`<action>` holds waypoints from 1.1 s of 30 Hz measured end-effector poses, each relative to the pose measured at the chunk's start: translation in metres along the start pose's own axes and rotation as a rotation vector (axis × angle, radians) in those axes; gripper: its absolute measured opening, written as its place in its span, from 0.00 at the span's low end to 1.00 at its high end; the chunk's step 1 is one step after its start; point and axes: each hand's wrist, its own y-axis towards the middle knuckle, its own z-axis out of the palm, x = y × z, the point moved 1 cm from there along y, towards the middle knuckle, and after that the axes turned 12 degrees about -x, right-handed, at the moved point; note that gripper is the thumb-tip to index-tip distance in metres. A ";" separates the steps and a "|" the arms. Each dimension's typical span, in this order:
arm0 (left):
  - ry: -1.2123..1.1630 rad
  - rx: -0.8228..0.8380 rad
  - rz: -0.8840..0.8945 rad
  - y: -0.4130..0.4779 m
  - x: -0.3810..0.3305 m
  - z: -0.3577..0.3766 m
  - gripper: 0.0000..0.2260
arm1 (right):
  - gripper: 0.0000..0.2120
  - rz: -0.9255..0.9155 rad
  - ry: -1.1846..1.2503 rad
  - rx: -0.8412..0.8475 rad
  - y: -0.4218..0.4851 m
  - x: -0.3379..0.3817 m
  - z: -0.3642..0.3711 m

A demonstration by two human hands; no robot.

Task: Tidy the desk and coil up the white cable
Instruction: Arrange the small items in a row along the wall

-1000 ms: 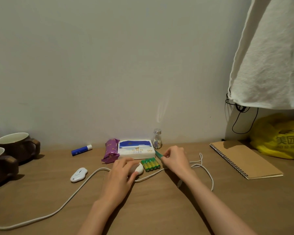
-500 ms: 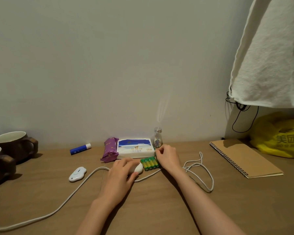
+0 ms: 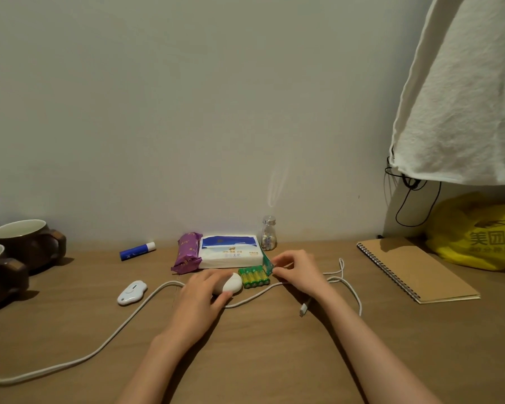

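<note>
The white cable (image 3: 123,322) runs from the bottom left across the wooden desk (image 3: 260,360), passes under both hands and loops at the right. Its connector end (image 3: 303,310) lies beside my right wrist. My left hand (image 3: 201,301) is closed over a white oval object (image 3: 233,282) in the middle of the desk. My right hand (image 3: 299,272) pinches a small green item (image 3: 267,264) at the right end of the tissue pack (image 3: 229,252). A green battery pack (image 3: 254,277) lies between my hands.
At the back lie a purple wrapper (image 3: 187,252), a blue glue stick (image 3: 137,251) and a small glass bottle (image 3: 268,233). A white cloud-shaped gadget (image 3: 131,293) is left of centre, with two brown mugs (image 3: 27,243) far left. A spiral notebook (image 3: 414,269), a yellow bag (image 3: 478,234) and hanging white cloth (image 3: 464,97) are on the right.
My right hand has shifted slightly right, off the battery pack, and the green item shows in its fingertips again. The cable loop at the right has shifted. My left hand has stayed put.
</note>
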 end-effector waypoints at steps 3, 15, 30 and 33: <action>-0.011 0.001 -0.029 0.001 0.001 -0.002 0.18 | 0.09 -0.023 -0.026 -0.055 -0.001 0.002 0.006; -0.021 0.002 -0.121 0.003 0.003 -0.007 0.20 | 0.25 -0.304 -0.289 0.163 -0.014 0.046 0.012; -0.018 -0.006 -0.159 0.003 0.002 -0.005 0.20 | 0.24 -0.229 -0.201 0.150 -0.013 0.038 0.002; -0.023 -0.014 -0.140 0.003 0.000 -0.003 0.20 | 0.24 -0.170 -0.113 0.031 0.000 0.027 -0.014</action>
